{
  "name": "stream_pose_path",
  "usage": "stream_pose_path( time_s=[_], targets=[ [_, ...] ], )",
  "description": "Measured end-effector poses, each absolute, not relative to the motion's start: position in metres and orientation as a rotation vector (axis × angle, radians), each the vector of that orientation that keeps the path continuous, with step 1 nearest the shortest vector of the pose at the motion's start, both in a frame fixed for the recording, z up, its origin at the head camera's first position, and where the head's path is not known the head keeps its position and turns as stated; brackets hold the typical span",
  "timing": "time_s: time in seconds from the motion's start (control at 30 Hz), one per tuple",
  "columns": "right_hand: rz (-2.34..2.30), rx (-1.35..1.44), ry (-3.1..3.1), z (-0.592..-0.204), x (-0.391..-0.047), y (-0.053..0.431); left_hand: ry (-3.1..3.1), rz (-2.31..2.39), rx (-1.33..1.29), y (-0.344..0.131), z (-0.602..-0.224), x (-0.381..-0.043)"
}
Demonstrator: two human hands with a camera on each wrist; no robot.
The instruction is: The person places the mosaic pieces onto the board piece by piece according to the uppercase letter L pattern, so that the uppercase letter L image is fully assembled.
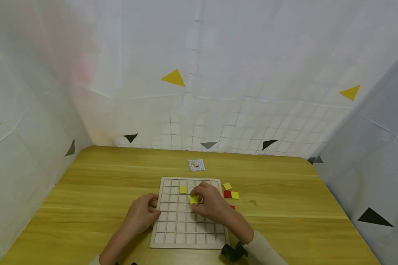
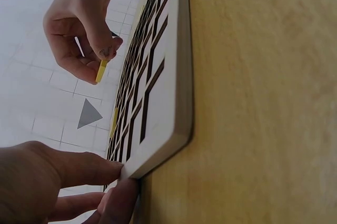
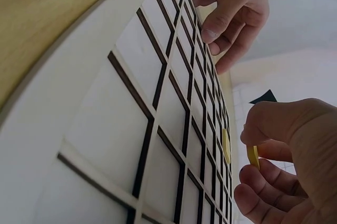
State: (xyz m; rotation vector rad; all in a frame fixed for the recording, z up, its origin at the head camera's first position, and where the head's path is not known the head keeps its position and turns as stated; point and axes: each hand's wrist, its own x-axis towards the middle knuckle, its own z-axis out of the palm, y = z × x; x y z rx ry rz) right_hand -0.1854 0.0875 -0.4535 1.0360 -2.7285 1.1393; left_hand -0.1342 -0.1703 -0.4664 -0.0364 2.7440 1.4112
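Note:
A pale wooden grid board (image 1: 180,238) lies flat on the table. My left hand (image 1: 142,213) holds its left edge; in the left wrist view the thumb and a finger of that hand (image 2: 58,176) pinch the board's rim (image 2: 181,103). Between the fingertips of my right hand (image 1: 212,202) is a yellow square tile (image 1: 194,199), held just above the grid. The right wrist view shows this tile (image 3: 253,155) on edge, apart from the board. Another yellow tile (image 1: 183,189) sits in a cell toward the board's far side.
Right of the board lie two yellow tiles (image 1: 234,195) and a red tile (image 1: 227,194). A further red piece (image 1: 232,207) is partly hidden by my right wrist. Beyond the board is a small printed grid card (image 1: 196,165). White sheeting (image 1: 219,121) encloses the table.

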Motion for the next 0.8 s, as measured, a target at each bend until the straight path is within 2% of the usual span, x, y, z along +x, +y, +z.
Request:
stream_pose_path(
  time_s=[0.8],
  targets=[
    [1.127, 1.067, -2.778, -0.460, -0.196, 0.063, 2.731, 1.434, -0.029, -0.170, -0.464, -0.133]
  ],
)
